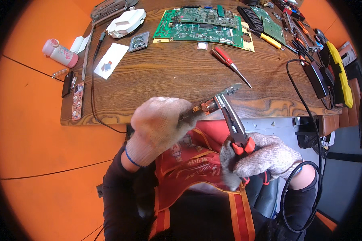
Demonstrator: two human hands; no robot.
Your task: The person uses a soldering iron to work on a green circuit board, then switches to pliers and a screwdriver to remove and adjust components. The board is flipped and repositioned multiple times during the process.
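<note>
My left hand (161, 120), in a whitish knit glove, grips a small circuit board (231, 90) that is seen nearly edge-on above the table's front edge. A round copper-coloured part (208, 106) sticks out from the board. My right hand (265, 158), in a greyish knit glove, is closed around the red and black handles of a pair of pliers (234, 122). The pliers point up and away from me, and their jaws are at a shiny metal part on the board. Whether the jaws are fully closed on that part is hard to see.
On the wooden table (149, 86) lie a red screwdriver (225, 57), large green circuit boards (205, 32), a yellow-handled screwdriver (270, 40), a clear parts box (139, 41) and a white plastic housing (126, 23). A pink bottle (61, 54) lies left. A black cable (299, 86) loops down by my right arm.
</note>
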